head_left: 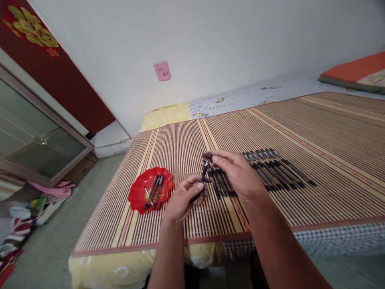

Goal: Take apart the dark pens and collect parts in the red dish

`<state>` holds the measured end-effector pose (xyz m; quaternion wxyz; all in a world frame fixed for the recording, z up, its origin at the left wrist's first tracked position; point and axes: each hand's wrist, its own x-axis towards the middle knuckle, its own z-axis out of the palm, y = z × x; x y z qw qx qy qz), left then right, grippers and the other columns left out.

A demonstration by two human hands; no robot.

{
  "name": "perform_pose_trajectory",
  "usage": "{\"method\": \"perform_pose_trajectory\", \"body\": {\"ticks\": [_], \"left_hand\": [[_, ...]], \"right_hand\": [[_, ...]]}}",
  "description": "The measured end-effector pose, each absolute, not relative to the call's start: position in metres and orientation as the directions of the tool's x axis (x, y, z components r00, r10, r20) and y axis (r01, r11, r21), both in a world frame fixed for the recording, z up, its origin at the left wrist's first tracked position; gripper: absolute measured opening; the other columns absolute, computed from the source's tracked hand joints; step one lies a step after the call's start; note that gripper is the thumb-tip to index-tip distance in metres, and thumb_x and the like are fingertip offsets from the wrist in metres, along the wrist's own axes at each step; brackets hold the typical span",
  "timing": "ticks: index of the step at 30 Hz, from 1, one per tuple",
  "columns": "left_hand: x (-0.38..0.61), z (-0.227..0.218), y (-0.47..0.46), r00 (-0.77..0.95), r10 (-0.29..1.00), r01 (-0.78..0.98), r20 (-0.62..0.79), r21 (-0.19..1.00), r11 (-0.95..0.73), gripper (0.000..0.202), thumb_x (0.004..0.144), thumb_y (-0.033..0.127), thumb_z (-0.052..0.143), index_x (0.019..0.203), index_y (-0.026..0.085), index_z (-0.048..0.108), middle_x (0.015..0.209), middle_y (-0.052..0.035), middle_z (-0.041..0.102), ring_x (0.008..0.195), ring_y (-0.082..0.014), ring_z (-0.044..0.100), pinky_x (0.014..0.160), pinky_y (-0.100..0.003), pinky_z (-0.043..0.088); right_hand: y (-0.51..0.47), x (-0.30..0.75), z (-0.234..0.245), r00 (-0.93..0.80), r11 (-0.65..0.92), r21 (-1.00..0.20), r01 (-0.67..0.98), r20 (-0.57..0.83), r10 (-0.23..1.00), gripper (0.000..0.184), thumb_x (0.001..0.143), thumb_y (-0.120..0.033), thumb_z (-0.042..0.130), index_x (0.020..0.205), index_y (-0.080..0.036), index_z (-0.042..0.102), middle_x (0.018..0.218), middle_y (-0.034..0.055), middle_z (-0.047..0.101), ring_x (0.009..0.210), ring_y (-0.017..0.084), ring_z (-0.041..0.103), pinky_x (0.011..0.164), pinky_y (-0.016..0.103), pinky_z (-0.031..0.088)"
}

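My left hand (188,194) pinches a black pen (204,170) by its dark lower part, holding it nearly upright above the mat with its silvery tip upward. My right hand (236,168) reaches over from the right, its thumb and index finger closed at that tip; the small parts between them are partly hidden. Dark smudges mark the fingers. Right below and behind my right hand, several black pens (220,184) lie side by side on the mat. Left of my left hand, a red scalloped plate (135,194) carries a few pens (157,190) and small white pieces.
Farther right, another row of several capped pens (276,172) lies on the striped bamboo mat (180,140), which covers a bed. An orange folded quilt (355,70) rests at the far right. A white wall with a pink note (162,71) stands behind. Clothes (21,224) lie at left.
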<state>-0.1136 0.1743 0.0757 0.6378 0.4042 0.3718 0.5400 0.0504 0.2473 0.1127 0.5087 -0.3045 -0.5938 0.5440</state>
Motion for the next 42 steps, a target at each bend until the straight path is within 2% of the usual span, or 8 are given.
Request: {"method": "perform_pose_trajectory", "body": {"ticks": [8,12,16,24,30,34,38,42], "left_hand": [[-0.1138,0.0756,0.1740,0.148,0.988,-0.388,-0.043,0.916,0.098,0.029,0.083,0.034,0.080,0.100,0.012,0.072,0.067,-0.0006,0.062,0.048,-0.0037,0.042,0.046,-0.017,0.024],[-0.1144,0.0748,0.1747,0.143,0.989,-0.383,-0.047,0.919,0.099,0.030,0.082,0.034,0.080,0.101,0.012,0.072,0.069,-0.0018,0.064,0.049,-0.0037,0.043,0.045,-0.017,0.024],[-0.1149,0.0747,0.1741,0.139,0.989,-0.380,-0.040,0.921,0.091,0.029,0.083,0.033,0.079,0.101,0.012,0.072,0.069,-0.0015,0.063,0.050,-0.0040,0.044,0.046,-0.017,0.025],[-0.1144,0.0755,0.1742,0.127,0.990,-0.387,-0.065,0.916,0.110,0.032,0.080,0.035,0.082,0.099,0.012,0.072,0.068,-0.0016,0.063,0.051,-0.0045,0.045,0.046,-0.017,0.025],[-0.1140,0.0759,0.1737,0.127,0.990,-0.389,-0.062,0.915,0.107,0.032,0.080,0.035,0.082,0.098,0.012,0.071,0.067,-0.0012,0.063,0.049,-0.0038,0.043,0.045,-0.017,0.024],[-0.1142,0.0752,0.1742,0.130,0.990,-0.387,-0.056,0.916,0.102,0.031,0.081,0.035,0.081,0.099,0.012,0.072,0.068,-0.0018,0.063,0.050,-0.0041,0.044,0.046,-0.017,0.024],[-0.1145,0.0746,0.1751,0.140,0.990,-0.387,-0.036,0.918,0.088,0.028,0.082,0.034,0.080,0.099,0.012,0.073,0.066,-0.0004,0.061,0.050,-0.0041,0.044,0.046,-0.018,0.024],[-0.1141,0.0749,0.1747,0.132,0.990,-0.390,-0.046,0.916,0.095,0.029,0.081,0.035,0.081,0.098,0.013,0.073,0.067,-0.0004,0.061,0.050,-0.0043,0.044,0.046,-0.018,0.024]], "right_hand": [[0.2459,0.0494,0.1142,-0.342,0.214,-0.957,-0.195,0.271,0.900,0.018,0.082,-0.031,0.070,0.095,-0.020,0.076,0.096,0.0052,0.076,0.090,0.020,0.069,0.087,0.036,0.055],[0.2483,0.0475,0.1088,-0.305,0.212,-0.956,-0.205,0.268,0.914,0.023,0.082,-0.040,0.074,0.092,-0.020,0.073,0.090,0.0037,0.073,0.084,0.018,0.067,0.081,0.034,0.053],[0.2504,0.0482,0.1074,-0.252,0.253,-0.951,-0.179,0.293,0.922,0.029,0.088,-0.048,0.068,0.094,-0.020,0.073,0.092,0.0047,0.074,0.088,0.019,0.067,0.081,0.033,0.052],[0.2482,0.0492,0.1113,-0.321,0.269,-0.953,-0.142,0.301,0.898,0.020,0.086,-0.034,0.065,0.096,-0.020,0.076,0.097,0.0056,0.077,0.091,0.020,0.069,0.086,0.036,0.053],[0.2488,0.0471,0.1080,-0.309,0.239,-0.954,-0.182,0.287,0.907,0.020,0.081,-0.039,0.072,0.086,-0.019,0.072,0.089,0.0045,0.073,0.082,0.019,0.067,0.080,0.035,0.054],[0.2487,0.0477,0.1106,-0.295,0.284,-0.950,-0.131,0.311,0.904,0.025,0.087,-0.043,0.066,0.090,-0.019,0.073,0.086,0.0042,0.072,0.083,0.019,0.066,0.080,0.035,0.053],[0.2479,0.0496,0.1131,-0.341,0.289,-0.951,-0.107,0.308,0.888,0.023,0.089,-0.034,0.062,0.099,-0.020,0.076,0.097,0.0055,0.076,0.091,0.020,0.068,0.086,0.036,0.053],[0.2478,0.0488,0.1114,-0.360,0.271,-0.954,-0.125,0.298,0.884,0.019,0.085,-0.029,0.063,0.095,-0.018,0.075,0.095,0.0058,0.076,0.091,0.020,0.069,0.087,0.035,0.053]]}}
